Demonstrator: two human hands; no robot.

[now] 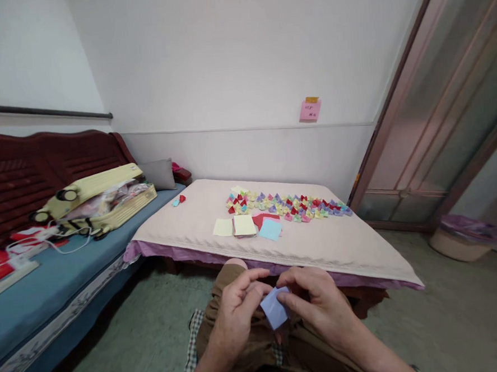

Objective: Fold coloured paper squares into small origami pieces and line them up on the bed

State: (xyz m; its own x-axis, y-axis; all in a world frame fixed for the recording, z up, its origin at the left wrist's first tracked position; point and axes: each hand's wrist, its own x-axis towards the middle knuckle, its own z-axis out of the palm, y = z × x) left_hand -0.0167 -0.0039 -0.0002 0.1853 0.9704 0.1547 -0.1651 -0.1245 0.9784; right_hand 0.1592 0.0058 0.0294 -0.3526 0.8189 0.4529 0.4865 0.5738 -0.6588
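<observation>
Over my lap, a small folded square of purple paper is held between my two hands. My left hand pinches its left edge, the index finger stretched out above the thumb. The thumb of my right hand presses on the upper right corner, with the fingers bent behind it. Ahead on the covered table lie a stack of pale yellow paper squares, a light blue paper sheet and a red paper sheet. Behind them spread many small folded paper pieces in several colours.
A blue-covered wooden bench stands at the left, bearing a partly open yellow suitcase and a grey pillow. Two small paper pieces lie at the table's left. A lined bin stands at the right. A pink note hangs on the wall.
</observation>
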